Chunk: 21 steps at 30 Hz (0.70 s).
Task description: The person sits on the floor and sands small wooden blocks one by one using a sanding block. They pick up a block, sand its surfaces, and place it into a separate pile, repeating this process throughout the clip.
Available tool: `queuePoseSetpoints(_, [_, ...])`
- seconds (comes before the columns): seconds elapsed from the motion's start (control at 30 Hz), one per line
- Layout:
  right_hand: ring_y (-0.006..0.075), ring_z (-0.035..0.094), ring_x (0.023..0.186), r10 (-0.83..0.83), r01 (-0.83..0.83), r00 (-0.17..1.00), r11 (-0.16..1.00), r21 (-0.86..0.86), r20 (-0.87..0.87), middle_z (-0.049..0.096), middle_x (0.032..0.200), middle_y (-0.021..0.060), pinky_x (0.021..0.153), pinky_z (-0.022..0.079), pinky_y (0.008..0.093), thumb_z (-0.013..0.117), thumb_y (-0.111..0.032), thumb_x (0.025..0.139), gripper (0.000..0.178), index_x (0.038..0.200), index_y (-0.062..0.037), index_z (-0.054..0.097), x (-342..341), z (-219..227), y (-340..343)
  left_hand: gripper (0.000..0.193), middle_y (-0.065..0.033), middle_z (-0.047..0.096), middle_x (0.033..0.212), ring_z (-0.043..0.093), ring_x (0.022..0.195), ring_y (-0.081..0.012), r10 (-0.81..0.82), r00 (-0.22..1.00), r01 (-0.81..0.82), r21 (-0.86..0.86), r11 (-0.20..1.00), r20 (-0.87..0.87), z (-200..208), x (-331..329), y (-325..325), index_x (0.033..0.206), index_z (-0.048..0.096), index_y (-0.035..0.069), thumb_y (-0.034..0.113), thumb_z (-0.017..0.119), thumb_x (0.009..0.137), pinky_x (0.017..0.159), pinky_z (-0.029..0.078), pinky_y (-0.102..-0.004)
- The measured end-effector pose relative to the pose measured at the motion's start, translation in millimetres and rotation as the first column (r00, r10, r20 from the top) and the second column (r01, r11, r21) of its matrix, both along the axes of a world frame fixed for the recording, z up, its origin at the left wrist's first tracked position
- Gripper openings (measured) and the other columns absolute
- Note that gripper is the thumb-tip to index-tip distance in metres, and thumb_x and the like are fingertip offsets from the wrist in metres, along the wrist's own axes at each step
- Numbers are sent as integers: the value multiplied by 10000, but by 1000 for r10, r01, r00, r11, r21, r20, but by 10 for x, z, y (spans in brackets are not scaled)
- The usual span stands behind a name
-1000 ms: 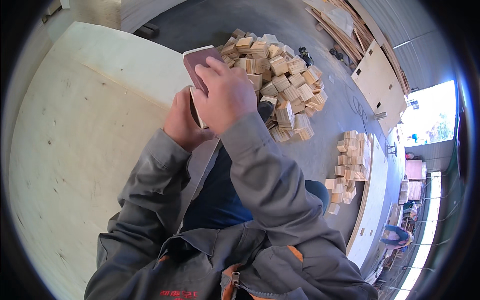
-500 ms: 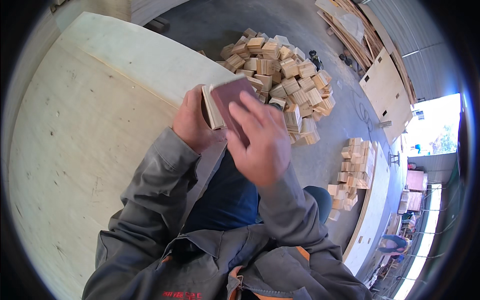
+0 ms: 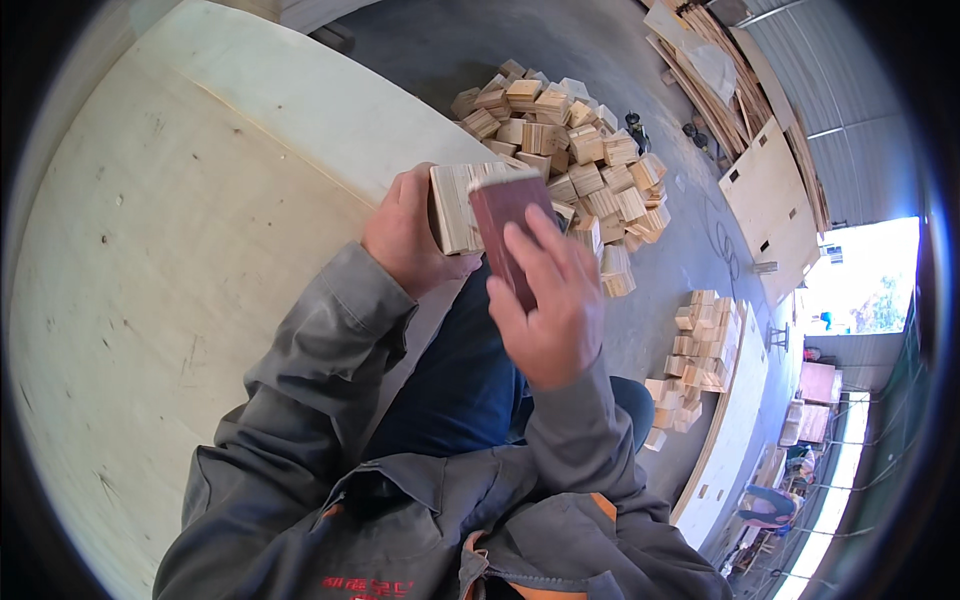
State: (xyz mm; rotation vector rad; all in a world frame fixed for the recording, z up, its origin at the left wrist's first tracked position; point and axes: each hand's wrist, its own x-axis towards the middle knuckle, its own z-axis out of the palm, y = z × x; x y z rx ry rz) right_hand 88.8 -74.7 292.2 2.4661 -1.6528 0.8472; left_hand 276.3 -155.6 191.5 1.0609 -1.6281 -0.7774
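My left hand [image 3: 408,236] grips a laminated plywood block [image 3: 462,205] from its left side, holding it up in front of my chest. The block's pale layered edge faces me and its top face is dark red-brown [image 3: 505,215]. My right hand [image 3: 548,305] lies flat against that red-brown face, fingers pointing up and together, pressing on the block from the right. Both sleeves are grey. Behind the hands, on the concrete floor, lies a heap of similar wooden blocks [image 3: 570,140].
A large pale plywood sheet [image 3: 170,260] fills the left side. A smaller stack of blocks [image 3: 695,345] stands on the floor at right, beside long boards [image 3: 770,190] and lumber. Another person [image 3: 765,505] crouches far off at lower right.
Both hands and the block have come down and nearer to me. The block has turned so its layered edge shows, and my right hand has slid along the red-brown face.
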Motion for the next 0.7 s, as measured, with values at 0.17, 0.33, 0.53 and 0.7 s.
queuePoseSetpoints(0.17, [431, 634, 1231, 1, -1, 1000, 1000, 14, 1, 663, 1529, 140, 1085, 545, 508, 855, -125, 822, 569, 1382, -97, 759, 5, 4, 259, 1000, -255, 651, 1307, 669, 1232, -456, 6, 1000, -6, -7, 1000, -26, -58, -29, -8, 1478, 493, 4, 171, 1037, 656, 1037, 578, -492])
queuePoseSetpoints(0.33, [410, 653, 1216, 39, -38, 999, 997, -61, 17, 695, 1482, 132, 1078, 554, 501, 845, -151, 832, 533, 1358, -117, 769, 139, -48, -477, 1003, -258, 634, 1344, 652, 1251, -459, -22, 999, 22, 12, 1000, -49, -89, 13, -39, 1475, 489, 2, 169, 1041, 654, 1070, 559, -497])
queuePoseSetpoints(0.53, [437, 659, 1279, 1, -12, 996, 992, 123, 90, 686, 1513, 156, 1129, 531, 518, 814, -219, 885, 511, 1380, -102, 767, 74, -26, -1290, 1018, -256, 621, 1363, 638, 1275, -455, -53, 998, 56, 69, 996, -44, -62, -32, -84, 1472, 488, 2, 163, 1048, 638, 1086, 550, -495])
queuePoseSetpoints(0.7, [428, 630, 1305, 20, -20, 999, 1000, -13, 37, 667, 1531, 168, 1131, 526, 516, 847, -174, 865, 538, 1386, -77, 759, -27, -98, -681, 1022, -257, 622, 1370, 636, 1290, -452, -57, 998, 59, 62, 996, -38, -33, 17, -45, 1479, 485, 2, 183, 1046, 644, 1092, 550, -494])
